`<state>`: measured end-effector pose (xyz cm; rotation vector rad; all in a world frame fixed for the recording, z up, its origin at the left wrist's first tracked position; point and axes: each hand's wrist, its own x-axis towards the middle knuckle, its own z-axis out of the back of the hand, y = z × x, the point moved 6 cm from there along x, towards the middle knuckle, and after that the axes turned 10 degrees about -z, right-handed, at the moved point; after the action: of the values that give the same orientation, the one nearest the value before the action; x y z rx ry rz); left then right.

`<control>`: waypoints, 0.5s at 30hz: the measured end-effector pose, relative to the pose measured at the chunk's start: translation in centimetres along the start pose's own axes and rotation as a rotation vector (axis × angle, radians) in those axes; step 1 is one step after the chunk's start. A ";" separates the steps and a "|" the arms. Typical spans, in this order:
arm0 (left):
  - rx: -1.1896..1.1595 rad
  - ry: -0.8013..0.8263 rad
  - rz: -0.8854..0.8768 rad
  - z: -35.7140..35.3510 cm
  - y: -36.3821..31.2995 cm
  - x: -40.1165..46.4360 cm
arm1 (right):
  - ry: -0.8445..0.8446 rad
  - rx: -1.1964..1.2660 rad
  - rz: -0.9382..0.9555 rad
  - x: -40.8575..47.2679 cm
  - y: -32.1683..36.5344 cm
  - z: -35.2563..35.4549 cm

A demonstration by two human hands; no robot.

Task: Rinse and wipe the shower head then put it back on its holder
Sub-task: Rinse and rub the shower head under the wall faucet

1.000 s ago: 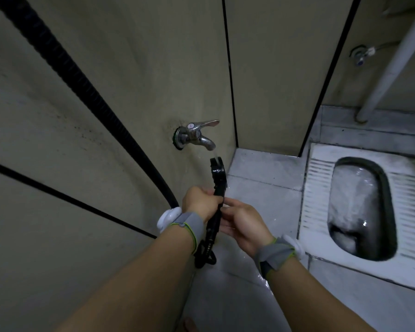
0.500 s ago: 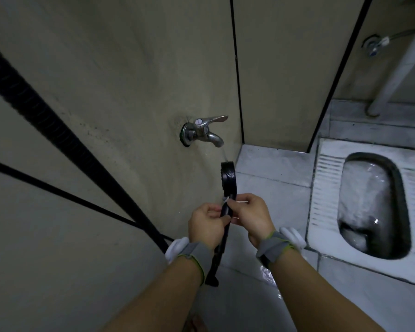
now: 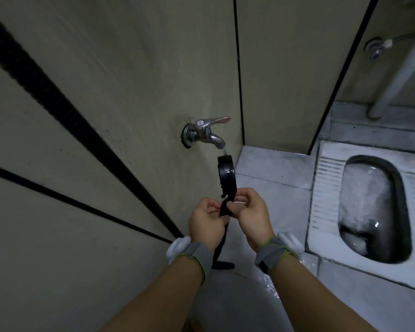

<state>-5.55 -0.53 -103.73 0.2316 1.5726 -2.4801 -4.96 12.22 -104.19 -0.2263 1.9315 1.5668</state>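
shower head (image 3: 227, 174) frame centre, upright just under the running tap (image 3: 205, 134) (thin stream on its top edge) | left hand (image 3: 207, 222) pinches its handle | right hand (image 3: 250, 215) grips the handle beside it | squat toilet (image 3: 374, 207) at right

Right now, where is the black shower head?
In the head view, the black shower head sits mid-frame just under the wall tap, held up by its handle in the left hand and right hand.
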 end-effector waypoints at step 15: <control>-0.017 0.025 -0.033 -0.5 -0.9 -0.4 | 0.029 0.134 -0.058 0.5 -0.1 0.4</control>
<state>-5.40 0.37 -103.06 0.2362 1.6200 -2.4970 -5.15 12.71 -104.63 -0.2470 2.0248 1.3981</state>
